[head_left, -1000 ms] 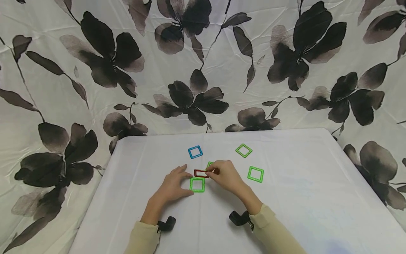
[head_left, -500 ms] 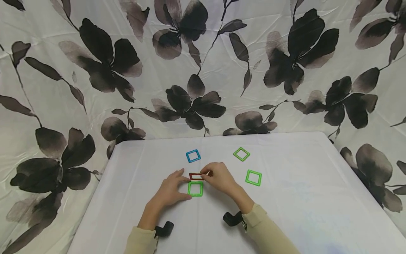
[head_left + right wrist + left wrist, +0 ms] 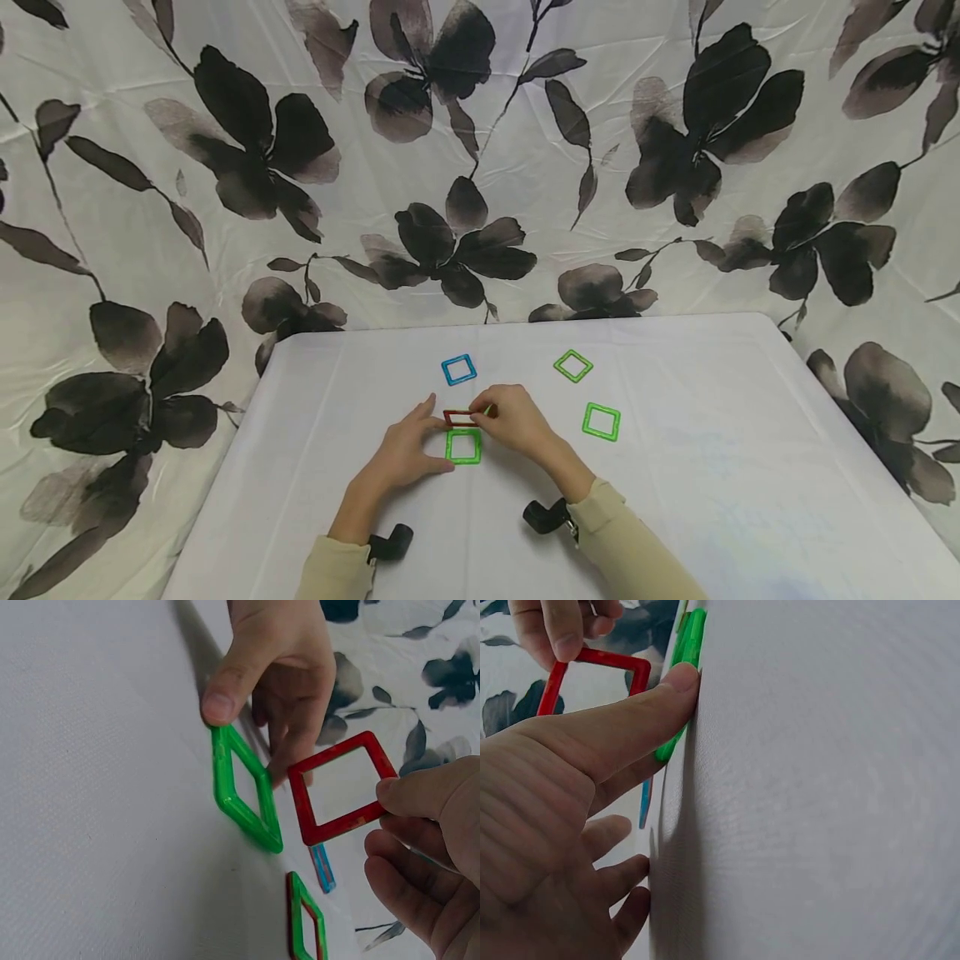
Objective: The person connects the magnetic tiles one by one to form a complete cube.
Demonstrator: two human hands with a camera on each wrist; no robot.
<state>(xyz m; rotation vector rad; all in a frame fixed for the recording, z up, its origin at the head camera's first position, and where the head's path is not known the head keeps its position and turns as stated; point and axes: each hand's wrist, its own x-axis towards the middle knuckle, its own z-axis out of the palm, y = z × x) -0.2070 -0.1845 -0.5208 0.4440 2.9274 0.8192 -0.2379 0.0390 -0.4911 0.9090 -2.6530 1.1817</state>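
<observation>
Item one: a red square frame [image 3: 298, 806], raised on edge above the white table [image 3: 675, 517], at the far side of a green square frame [image 3: 223, 774]. We cannot tell whether the two edges touch.

Item two: the right hand [image 3: 517, 423], which pinches the red square frame by one side between thumb and forefinger; in the right wrist view, we note the other fingers loosely bent.

Item three: the left hand [image 3: 408, 447], spread moderately wide, holding the green square frame between thumb at the near edge and forefinger by the far edge; the remaining fingers extend away.

Surroundings: we list a blue frame [image 3: 463, 379] lying beyond the hands, a green diamond-set frame [image 3: 565, 373] to its right, and another green frame [image 3: 600, 435] nearer the person, all well apart. We record pale sleeves [image 3: 630, 542], a black wrist device [image 3: 390, 543] at each cuff, and a floral cloth [image 3: 465, 250] behind the table.
</observation>
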